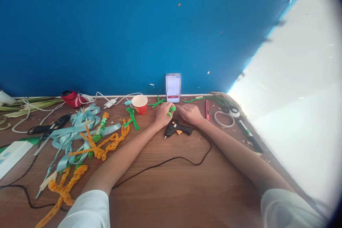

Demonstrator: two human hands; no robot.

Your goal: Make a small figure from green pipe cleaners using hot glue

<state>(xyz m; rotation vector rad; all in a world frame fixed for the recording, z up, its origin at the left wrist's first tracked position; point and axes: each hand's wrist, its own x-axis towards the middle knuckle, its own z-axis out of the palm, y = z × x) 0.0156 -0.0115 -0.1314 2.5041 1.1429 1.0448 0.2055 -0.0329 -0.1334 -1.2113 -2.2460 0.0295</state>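
My left hand is closed around a small green pipe-cleaner piece, which pokes out by the thumb. Close beside it is my right hand, its fingers drawn together and pointing at the piece. Whatever those fingertips pinch, if anything, is hidden. Just below both hands a black glue gun lies on its side, its nozzle to the left. Behind them a phone leans upright against the blue wall. A red paper cup and a twisted green pipe-cleaner figure are left of my left hand.
Orange pipe-cleaner figures and light blue ribbon are heaped on the left. A second glue gun lies there. A red cutter, a tape ring and a marker lie right. A black cord crosses the table.
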